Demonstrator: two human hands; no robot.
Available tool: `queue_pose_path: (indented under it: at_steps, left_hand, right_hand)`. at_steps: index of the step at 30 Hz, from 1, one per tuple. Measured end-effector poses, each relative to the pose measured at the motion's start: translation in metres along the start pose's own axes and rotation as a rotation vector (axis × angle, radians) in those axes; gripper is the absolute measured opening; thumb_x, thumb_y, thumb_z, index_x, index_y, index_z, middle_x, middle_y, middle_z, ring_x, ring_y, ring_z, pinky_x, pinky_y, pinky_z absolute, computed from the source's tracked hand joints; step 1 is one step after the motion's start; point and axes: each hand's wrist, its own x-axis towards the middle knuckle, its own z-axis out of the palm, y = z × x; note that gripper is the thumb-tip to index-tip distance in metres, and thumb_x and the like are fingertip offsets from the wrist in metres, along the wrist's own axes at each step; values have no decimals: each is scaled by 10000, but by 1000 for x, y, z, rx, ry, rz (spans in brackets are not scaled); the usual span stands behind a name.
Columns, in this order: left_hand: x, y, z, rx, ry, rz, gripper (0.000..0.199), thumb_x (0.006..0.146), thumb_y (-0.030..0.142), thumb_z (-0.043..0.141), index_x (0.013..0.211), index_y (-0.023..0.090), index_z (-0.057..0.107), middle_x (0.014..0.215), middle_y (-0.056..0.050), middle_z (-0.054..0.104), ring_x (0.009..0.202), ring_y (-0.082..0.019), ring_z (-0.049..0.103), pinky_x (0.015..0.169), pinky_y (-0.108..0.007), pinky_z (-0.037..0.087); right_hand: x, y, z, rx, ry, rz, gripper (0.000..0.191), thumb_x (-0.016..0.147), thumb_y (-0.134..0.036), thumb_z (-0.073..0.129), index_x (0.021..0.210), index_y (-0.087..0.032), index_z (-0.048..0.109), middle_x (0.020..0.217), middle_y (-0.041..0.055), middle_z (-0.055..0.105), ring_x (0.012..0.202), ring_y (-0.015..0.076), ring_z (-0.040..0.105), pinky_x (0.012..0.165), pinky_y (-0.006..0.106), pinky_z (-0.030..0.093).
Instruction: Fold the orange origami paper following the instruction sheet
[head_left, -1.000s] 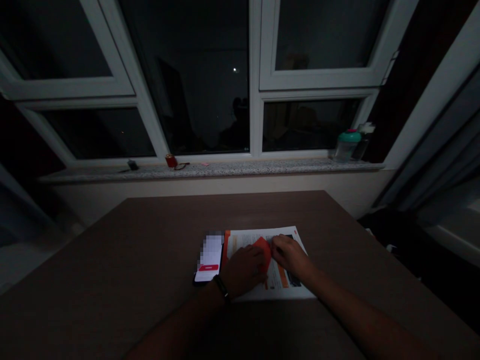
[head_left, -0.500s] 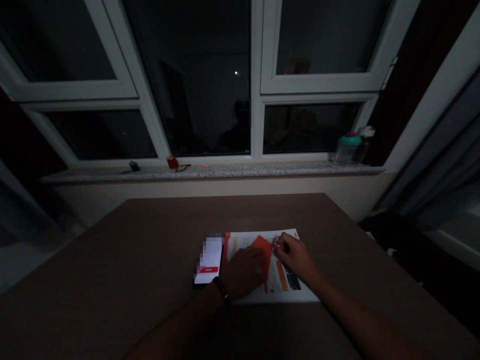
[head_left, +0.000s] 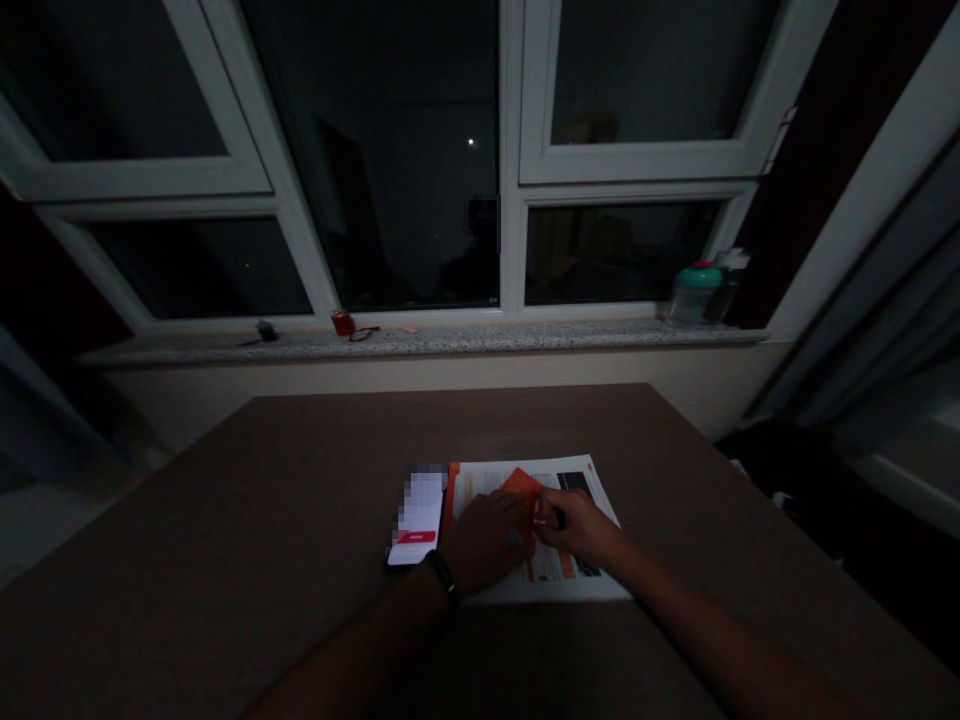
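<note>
A folded-looking orange paper (head_left: 520,481) rests on a printed magazine or booklet (head_left: 551,592) in front of me. My left hand (head_left: 489,540) lies flat across the orange paper, fingers stretched out, with a dark band on its wrist. Closed in a pinch, my right hand (head_left: 576,522) is at the paper's right edge, close to the left fingertips. Something small and reddish shows at its fingers, too dim to name. Left of the booklet is a phone (head_left: 417,530) with its screen lit. The paper's lower part is partly hidden by both hands.
The brown table (head_left: 315,470) reaches toward a stone windowsill (head_left: 465,340). On the sill stand a teal-lidded bottle (head_left: 694,290), another bottle (head_left: 727,285) behind it, a small red container (head_left: 343,322) and a small dark object (head_left: 266,330). Curtains hang at both sides.
My right hand has moved left and down, from the paper's upper right corner to its right edge beside the left hand. My left hand has stayed almost in place on the orange paper.
</note>
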Motion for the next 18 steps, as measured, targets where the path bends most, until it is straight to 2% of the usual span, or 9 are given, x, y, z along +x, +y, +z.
queue_pose_path:
  at_steps: [7,18]
  left_hand:
    - [0,-6,8,93,44,-52,441,879,292,636,1287,210,489,1406,-107,491,1292,-286,451,1054,-458,377]
    - [1,-5,6,93,25,-60,378,907,261,592,1269,210,496,1386,-104,501,1277,-269,463,1048,-446,390]
  right_hand:
    - [7,3,0,-48,153,31,120,817,-206,548,732,-212,463,621,-51,496,589,125,493,559,213,353]
    - [2,5,-7,-3,-9,35,168,756,-187,626,673,-198,480,572,-64,483,538,103,446,511,200,309]
